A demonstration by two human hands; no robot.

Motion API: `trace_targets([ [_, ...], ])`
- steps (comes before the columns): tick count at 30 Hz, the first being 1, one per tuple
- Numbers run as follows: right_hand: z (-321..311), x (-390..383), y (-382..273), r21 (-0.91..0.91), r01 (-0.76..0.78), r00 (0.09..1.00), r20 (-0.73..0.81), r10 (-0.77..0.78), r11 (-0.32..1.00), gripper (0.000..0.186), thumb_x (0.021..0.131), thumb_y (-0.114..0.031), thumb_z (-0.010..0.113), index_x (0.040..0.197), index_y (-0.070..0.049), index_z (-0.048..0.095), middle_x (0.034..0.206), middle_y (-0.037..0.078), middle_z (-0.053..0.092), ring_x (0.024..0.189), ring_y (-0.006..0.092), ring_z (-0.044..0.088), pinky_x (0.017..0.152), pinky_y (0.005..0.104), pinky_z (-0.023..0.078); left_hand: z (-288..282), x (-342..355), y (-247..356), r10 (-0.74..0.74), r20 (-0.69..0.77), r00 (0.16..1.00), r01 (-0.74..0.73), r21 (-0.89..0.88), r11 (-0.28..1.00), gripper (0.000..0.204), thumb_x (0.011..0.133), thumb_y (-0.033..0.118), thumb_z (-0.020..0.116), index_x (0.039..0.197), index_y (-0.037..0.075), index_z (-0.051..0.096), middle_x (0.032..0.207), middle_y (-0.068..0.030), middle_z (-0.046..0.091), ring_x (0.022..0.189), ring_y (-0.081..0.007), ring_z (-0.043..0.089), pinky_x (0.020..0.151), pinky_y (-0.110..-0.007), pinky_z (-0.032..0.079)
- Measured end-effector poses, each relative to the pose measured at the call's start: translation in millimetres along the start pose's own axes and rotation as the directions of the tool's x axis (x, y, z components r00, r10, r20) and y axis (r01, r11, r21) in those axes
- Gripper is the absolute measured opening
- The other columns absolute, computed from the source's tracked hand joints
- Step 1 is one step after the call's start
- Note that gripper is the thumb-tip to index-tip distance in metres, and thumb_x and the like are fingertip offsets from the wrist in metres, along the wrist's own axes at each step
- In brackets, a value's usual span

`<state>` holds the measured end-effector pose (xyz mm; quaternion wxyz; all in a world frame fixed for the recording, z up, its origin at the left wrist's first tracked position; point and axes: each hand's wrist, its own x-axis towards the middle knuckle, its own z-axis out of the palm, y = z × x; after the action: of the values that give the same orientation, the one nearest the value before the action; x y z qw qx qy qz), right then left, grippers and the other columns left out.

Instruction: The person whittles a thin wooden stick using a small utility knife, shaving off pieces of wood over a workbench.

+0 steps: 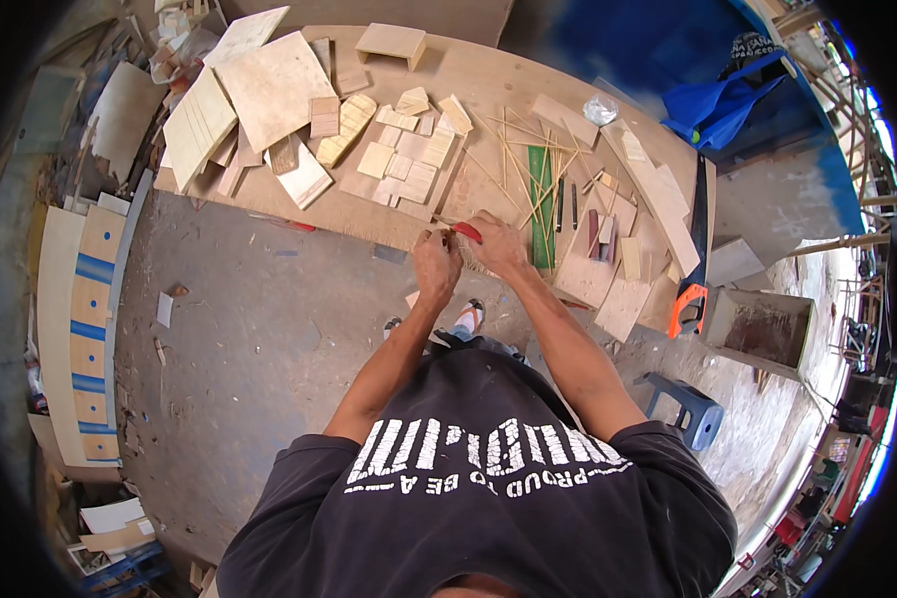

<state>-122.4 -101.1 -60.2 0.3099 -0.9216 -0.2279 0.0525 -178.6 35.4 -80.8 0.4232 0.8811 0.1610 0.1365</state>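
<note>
Both hands meet at the near edge of a wooden worktable [508,90]. My right hand [496,245] is closed around a small red tool [466,231], seemingly a cutter; its working end is too small to make out. Touching or nearly touching it, my left hand [437,267] has its fingers pinched together, and what they hold is hidden. Just beyond the hands lies a flat arrangement of small pale wood blocks [406,159]. To their right, thin wooden sticks [503,149] are scattered across a green strip [541,214], beside two dark pen-like tools [560,205].
Plywood sheets [269,85] and offcuts pile up at the table's left. Along the right are long boards [653,194], a handsaw with an orange handle [688,310], and an open box [762,329]. A blue stool [690,411] stands on the floor to my right.
</note>
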Motion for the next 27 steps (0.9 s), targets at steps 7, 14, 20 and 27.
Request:
trace_targets([
  [7, 3, 4, -11, 0.006, -0.066, 0.998, -0.001, 0.066, 0.998, 0.02, 0.087, -0.022, 0.066, 0.104, -0.014, 0.072, 0.104, 0.007, 0.067, 0.094, 0.0354, 0.067, 0.079, 0.0457, 0.055, -3, 2, 2, 0.0, 0.02, 1.0, 0.001, -0.031, 1.0, 0.014, 0.086, 0.009, 0.067, 0.091, -0.003, 0.073, 0.082, -0.0239, 0.065, 0.077, -0.0397, 0.064, 0.072, -0.047, 0.05],
  [14, 8, 7, -16, 0.025, -0.084, 0.996, -0.023, 0.085, 0.996, 0.018, 0.086, -0.023, 0.066, 0.102, -0.017, 0.073, 0.105, 0.006, 0.069, 0.093, 0.0359, 0.068, 0.08, 0.0473, 0.055, -1, 3, -2, 0.064, 0.009, 0.998, -0.064, -0.002, 0.998, 0.012, 0.085, 0.007, 0.067, 0.087, -0.004, 0.072, 0.079, -0.0252, 0.064, 0.073, -0.0408, 0.064, 0.069, -0.047, 0.05],
  [20, 13, 8, -17, 0.039, -0.119, 0.992, -0.044, 0.121, 0.992, 0.017, 0.086, -0.024, 0.067, 0.1, -0.017, 0.074, 0.103, 0.005, 0.069, 0.093, 0.0359, 0.068, 0.079, 0.0468, 0.054, 3, 4, -8, 0.077, -0.01, 0.997, -0.077, -0.013, 0.997, 0.012, 0.084, 0.007, 0.067, 0.085, -0.003, 0.073, 0.075, -0.0246, 0.063, 0.069, -0.0402, 0.063, 0.065, -0.046, 0.049],
  [27, 14, 11, -18, 0.028, -0.148, 0.987, -0.066, 0.15, 0.989, 0.018, 0.086, -0.03, 0.07, 0.094, -0.015, 0.075, 0.099, 0.005, 0.071, 0.089, 0.0352, 0.068, 0.076, 0.0453, 0.054, 2, 4, -11, 0.099, 0.02, 0.995, -0.098, -0.045, 0.994, 0.014, 0.084, 0.007, 0.066, 0.089, -0.003, 0.074, 0.075, -0.0259, 0.062, 0.069, -0.0406, 0.062, 0.066, -0.047, 0.047],
])
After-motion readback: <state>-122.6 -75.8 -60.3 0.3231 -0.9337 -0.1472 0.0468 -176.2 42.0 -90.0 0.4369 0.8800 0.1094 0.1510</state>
